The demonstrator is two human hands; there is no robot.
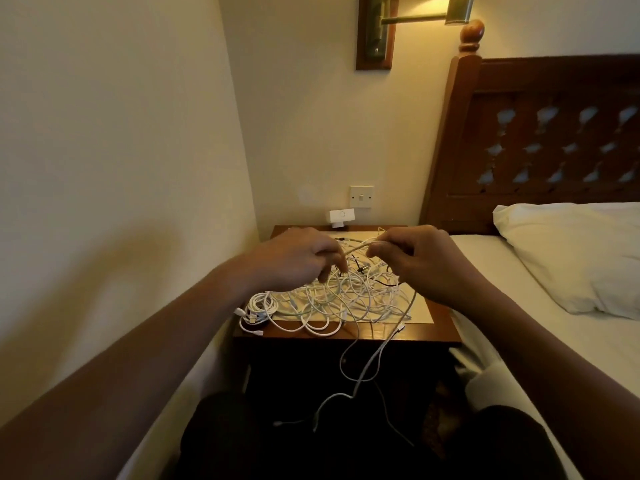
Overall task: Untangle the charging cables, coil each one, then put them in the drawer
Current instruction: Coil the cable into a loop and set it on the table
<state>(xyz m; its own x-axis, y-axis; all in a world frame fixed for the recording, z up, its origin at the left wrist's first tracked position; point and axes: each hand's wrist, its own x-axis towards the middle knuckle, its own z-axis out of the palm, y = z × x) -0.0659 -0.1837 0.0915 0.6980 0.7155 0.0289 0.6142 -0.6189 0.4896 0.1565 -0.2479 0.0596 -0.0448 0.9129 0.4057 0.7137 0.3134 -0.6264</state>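
Above a loose white tangle of charging cables point(332, 296) on the counter point(440, 328), the left grip point(298, 258) and right grip point(417, 259) each pinch one pale cable point(356, 247) between them.

1. A dark wooden nightstand point(440, 332) has a pale inset top point(417, 311).
2. Tangled white charging cables point(346, 294) cover it.
3. A coiled bundle point(259, 306) sits at its front-left corner.
4. Some strands point(369, 363) hang over the front.
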